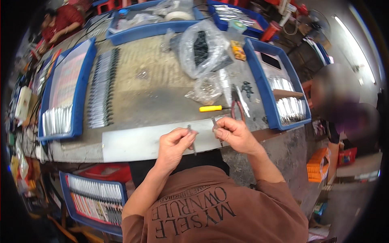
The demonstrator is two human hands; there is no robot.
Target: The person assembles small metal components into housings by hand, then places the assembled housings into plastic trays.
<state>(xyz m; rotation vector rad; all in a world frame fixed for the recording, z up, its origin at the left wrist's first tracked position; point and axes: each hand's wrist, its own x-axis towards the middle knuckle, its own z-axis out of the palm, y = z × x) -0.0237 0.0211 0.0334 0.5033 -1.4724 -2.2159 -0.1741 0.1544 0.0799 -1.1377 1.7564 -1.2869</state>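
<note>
Each hand pinches one slim grey metal strip above the table's (133,141) near edge: the left hand (173,142) clamps its strip (192,141), the right hand (234,133) its own strip (215,124). One yellow-handled screwdriver (211,108) lies just beyond.

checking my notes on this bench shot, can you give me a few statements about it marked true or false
1. Each hand holds a thin metal piece. True: the left hand pinches one metal piece and the right hand pinches another.
2. The yellow-handled tool is in the right hand. False: it lies on the table, apart from both hands.
3. A clear plastic bag with dark parts sits on the table. True.
4. The trays on the table are red. False: the tray on the left and the tray on the right are blue.
5. Red-handled pliers lie near the yellow-handled tool. True.
</note>
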